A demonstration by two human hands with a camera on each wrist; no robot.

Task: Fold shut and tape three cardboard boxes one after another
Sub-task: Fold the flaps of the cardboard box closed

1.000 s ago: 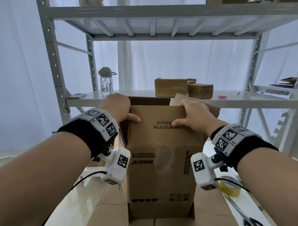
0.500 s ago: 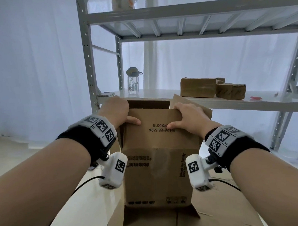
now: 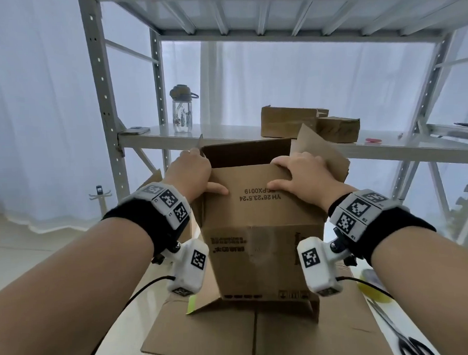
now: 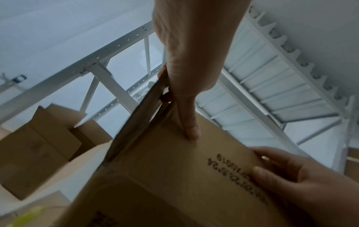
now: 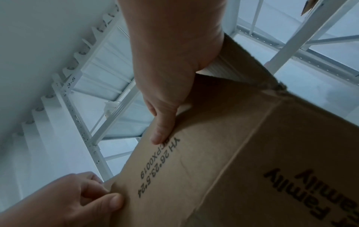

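Note:
A tall brown cardboard box (image 3: 260, 256) stands upright in front of me with its top open. Both hands grip its near top flap (image 3: 250, 188), the one printed "YH 26*23.5*24". My left hand (image 3: 193, 172) holds the flap's left corner, thumb on the outside and fingers curled over the edge. My right hand (image 3: 299, 174) holds the right corner the same way. The wrist views show each thumb pressed on the flap (image 4: 194, 153) (image 5: 174, 161). The right side flap (image 3: 320, 152) stands up behind my right hand. A yellow tape roll (image 3: 371, 286) lies at the lower right.
The box stands on flattened cardboard (image 3: 234, 335). Scissors (image 3: 403, 339) lie at the lower right. Behind is a white metal shelf rack (image 3: 225, 136) holding a clear bottle (image 3: 182, 112) and two small brown boxes (image 3: 289, 121). More cardboard boxes (image 4: 38, 145) sit to the left.
Both hands keep their grip on the near flap. The head view has swung and dropped a little, and the box's open top now shows more of its dark inside.

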